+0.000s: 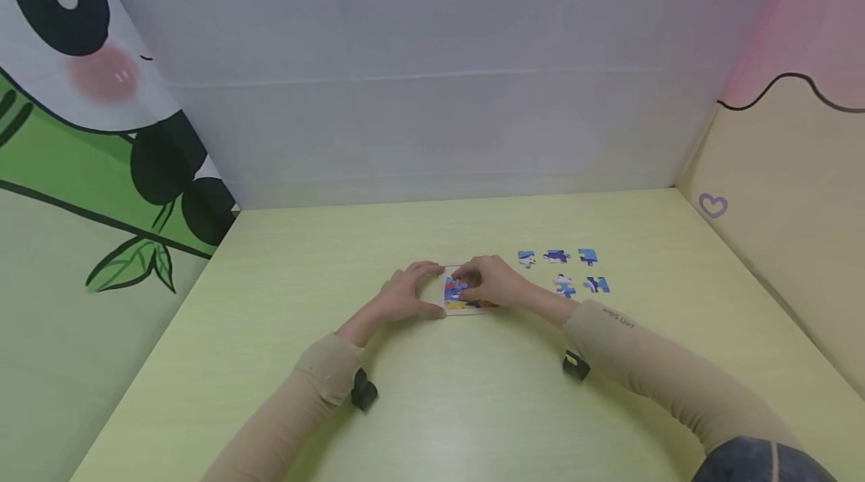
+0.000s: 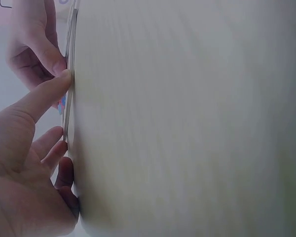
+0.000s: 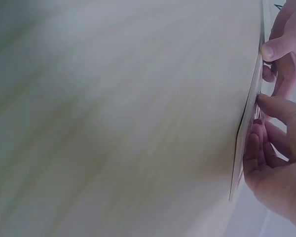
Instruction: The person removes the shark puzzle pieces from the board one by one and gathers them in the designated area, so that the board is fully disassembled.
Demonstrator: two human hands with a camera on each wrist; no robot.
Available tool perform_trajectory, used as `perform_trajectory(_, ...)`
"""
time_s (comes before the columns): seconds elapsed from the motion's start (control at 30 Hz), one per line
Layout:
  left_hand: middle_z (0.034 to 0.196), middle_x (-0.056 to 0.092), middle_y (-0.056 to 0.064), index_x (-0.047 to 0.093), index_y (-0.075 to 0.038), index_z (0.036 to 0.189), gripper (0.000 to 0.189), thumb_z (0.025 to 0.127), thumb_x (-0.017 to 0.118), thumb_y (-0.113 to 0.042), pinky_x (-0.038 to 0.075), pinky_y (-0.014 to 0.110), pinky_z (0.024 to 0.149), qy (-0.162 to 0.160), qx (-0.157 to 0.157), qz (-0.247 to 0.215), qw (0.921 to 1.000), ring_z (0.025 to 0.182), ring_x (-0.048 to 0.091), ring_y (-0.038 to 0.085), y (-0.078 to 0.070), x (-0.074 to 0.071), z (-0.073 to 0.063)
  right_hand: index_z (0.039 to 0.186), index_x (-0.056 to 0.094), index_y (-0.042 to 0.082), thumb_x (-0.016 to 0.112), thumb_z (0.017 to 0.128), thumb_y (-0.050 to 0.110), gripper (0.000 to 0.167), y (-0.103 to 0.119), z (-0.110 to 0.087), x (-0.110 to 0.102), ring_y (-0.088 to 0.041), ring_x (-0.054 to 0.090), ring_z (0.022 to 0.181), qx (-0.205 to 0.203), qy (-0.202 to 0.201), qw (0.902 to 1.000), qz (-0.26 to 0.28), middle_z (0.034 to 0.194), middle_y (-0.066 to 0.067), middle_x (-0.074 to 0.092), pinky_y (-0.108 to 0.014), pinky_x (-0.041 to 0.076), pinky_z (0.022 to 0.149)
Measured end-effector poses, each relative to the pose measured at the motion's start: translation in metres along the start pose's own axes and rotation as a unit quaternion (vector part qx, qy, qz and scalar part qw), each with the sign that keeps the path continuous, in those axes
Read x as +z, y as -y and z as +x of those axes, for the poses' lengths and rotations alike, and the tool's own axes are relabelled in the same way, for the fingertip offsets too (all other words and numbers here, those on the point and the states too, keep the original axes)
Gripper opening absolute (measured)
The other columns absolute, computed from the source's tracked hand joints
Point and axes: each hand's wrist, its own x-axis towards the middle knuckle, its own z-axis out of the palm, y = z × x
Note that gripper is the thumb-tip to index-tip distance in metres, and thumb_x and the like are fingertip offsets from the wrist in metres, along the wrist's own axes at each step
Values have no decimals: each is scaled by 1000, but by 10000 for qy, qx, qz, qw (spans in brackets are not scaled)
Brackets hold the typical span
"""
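Note:
A small jigsaw puzzle board (image 1: 450, 311) with a pale border lies flat on the table, blue, red and yellow pieces inside it. My left hand (image 1: 403, 294) grips its left side, fingers at the far corner and thumb (image 2: 52, 91) at the near one. Over the board, my right hand (image 1: 498, 283) pinches a blue puzzle piece (image 1: 462, 284) between thumb and fingers, down at the picture. That hand covers the board's right part. From the right wrist, the board shows only as a thin edge (image 3: 240, 143) beside the fingers.
Several loose puzzle pieces lie right of the board in two rows, among them a far-right piece (image 1: 588, 256) and a nearer one (image 1: 597, 284). A pale cloth wall (image 1: 432, 129) closes off the table's back. Printed panels (image 1: 791, 227) stand at both sides.

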Motion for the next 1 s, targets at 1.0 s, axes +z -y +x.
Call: perform_trajectory(1.0,159,36,9,44,-18,148,81,78,81,-33,26,65,114,23,-22,-18,10000,143,33,42,0,1,1,120,71,20,77,84,24,36,-19,-38,-21,-14,57,96,37,-563,9983,-128,107,2,65,-28,46,80)
